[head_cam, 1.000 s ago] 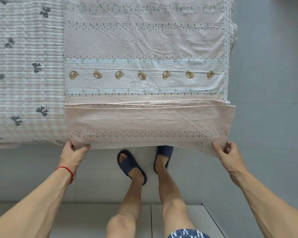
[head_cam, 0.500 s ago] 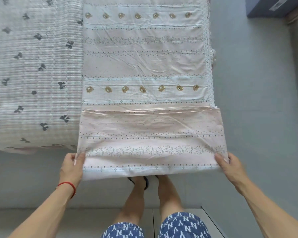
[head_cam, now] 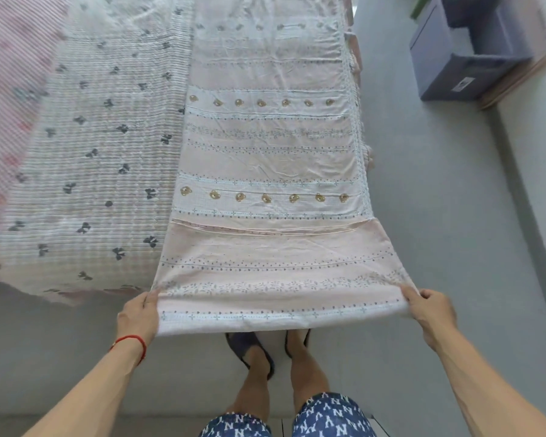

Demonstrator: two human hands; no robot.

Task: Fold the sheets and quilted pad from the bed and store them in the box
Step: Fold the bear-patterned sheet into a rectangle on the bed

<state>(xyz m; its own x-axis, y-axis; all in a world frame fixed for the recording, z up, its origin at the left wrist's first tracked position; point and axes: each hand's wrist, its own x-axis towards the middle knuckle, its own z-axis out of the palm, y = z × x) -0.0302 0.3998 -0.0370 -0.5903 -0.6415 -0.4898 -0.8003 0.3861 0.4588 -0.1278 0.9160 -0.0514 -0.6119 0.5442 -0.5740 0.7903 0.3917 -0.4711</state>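
Head view: pink bear-print sheet (head_cam: pixel 265 159) spread centre frame on bed, near end lifted taut for next fold. Left hand (head_cam: pixel 139 316) pinches lower-left corner, right hand (head_cam: pixel 431 310) lower-right, keeping edge straight. Quilted pad (head_cam: pixel 92 146) lies left. Blue storage box (head_cam: pixel 454 74) upper right, on floor.

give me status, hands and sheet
Left hand and right hand each pinch a near corner of the pink sheet. Sheet taut, off the bed edge. Nothing in the way.

A home bedroom: bed (head_cam: pixel 60 288) with patterned bedding, grey tiled floor (head_cam: pixel 438 216), fabric storage box (head_cam: pixel 448 58).
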